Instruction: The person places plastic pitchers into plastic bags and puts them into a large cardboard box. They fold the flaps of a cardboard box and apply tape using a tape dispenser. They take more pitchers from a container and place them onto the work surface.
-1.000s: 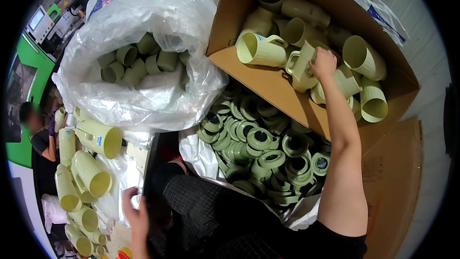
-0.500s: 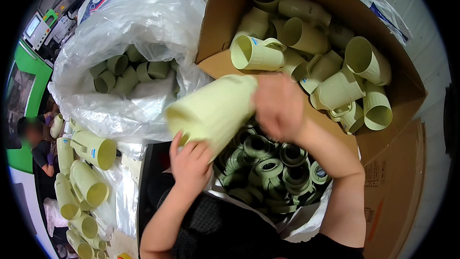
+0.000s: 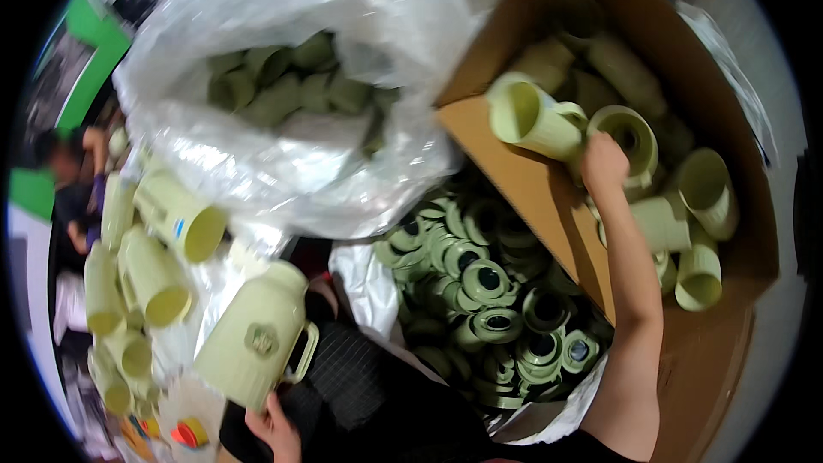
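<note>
At the lower left, my left hand (image 3: 276,430) grips a pale green plastic thermos jug shell (image 3: 257,339) by its lower end, thumb showing on the outside. This shell is tilted, with a side handle and a round emblem, and lies over the table's edge beside my lap. My right hand (image 3: 605,163) reaches into the cardboard box (image 3: 523,176), fingers curled at the rim of another jug shell (image 3: 639,139); its fingertips are partly hidden. Left of that hand, a further jug shell (image 3: 533,120) with a handle leans on the box's flap.
A clear plastic sack (image 3: 386,197) holds green cup-like parts (image 3: 296,90). Below the box, a white sack (image 3: 364,283) is full of green ring-shaped parts (image 3: 489,283). More jug shells (image 3: 159,279) lie on the left table. A person (image 3: 81,176) sits at the far left.
The jug shell that was in front of me is now low at the left in my left hand. My right hand has moved away from it into the box. The view has shifted.
</note>
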{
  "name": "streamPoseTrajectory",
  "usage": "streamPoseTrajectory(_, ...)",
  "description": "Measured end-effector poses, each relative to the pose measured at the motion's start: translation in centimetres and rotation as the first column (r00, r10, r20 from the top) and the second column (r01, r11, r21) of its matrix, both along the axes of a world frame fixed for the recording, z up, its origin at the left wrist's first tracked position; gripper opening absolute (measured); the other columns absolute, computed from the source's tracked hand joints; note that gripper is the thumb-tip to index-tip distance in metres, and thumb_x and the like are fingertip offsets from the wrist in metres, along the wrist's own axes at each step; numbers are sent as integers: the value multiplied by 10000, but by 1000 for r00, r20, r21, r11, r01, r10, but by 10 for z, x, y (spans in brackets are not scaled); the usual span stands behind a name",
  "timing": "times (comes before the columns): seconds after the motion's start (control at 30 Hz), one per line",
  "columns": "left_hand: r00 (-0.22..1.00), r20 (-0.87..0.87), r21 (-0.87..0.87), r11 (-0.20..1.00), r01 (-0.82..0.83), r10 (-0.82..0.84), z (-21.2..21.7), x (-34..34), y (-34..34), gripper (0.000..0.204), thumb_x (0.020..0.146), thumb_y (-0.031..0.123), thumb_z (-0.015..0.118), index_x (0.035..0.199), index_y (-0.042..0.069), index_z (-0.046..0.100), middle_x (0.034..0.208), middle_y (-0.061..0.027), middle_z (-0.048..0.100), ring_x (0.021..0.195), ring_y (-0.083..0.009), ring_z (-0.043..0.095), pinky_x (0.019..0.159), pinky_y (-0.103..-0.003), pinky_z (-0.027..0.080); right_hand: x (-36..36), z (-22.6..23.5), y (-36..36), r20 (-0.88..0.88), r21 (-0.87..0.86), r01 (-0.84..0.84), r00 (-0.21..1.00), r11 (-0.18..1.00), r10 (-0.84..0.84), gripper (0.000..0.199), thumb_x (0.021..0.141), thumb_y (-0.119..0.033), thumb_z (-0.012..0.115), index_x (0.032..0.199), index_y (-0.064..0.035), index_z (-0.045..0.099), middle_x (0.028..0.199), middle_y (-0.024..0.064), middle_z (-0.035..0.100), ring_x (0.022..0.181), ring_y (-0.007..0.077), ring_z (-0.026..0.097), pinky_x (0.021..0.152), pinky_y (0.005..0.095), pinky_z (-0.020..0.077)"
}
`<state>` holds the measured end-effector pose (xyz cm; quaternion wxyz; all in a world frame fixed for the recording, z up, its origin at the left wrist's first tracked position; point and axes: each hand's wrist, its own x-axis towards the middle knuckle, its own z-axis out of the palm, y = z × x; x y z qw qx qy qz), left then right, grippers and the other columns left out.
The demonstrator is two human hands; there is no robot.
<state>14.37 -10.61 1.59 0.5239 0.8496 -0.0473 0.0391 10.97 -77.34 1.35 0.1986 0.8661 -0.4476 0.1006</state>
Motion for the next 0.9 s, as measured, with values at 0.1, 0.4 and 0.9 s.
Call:
streamPoseTrajectory(0.1,989,-138,259,966,-14,52,14,13,-17,163,948,84,598,1020,-23,699,915,-107,728,825,-161,665,747,-313,511,8,-24,47,447,95,-79,894,992,29,418,941,-353,618,1164,1,598,1049,226,687,1025,406,655,867,486,521)
streamPoseTrajectory(0.4,977,90,54,981,187,-192,9,0,5,222,920,108,652,1111,-2,682,1065,-188,693,935,-358,677,808,-375,529,88,-103,-23,724,638,-227,502,736,-473,709,939,-543,551,999,151,682,1066,294,688,999,457,645,882,522,478)
streamPoseTrajectory(0.9,684,701,-10,962,-273,201,48,96,100,220,897,-18,563,1081,-51,678,1011,-204,708,912,-350,686,814,-378,514,14,-19,293,813,93,-920,-151,382,-562,621,938,-358,619,1380,58,487,1305,223,598,1055,362,633,899,477,534)
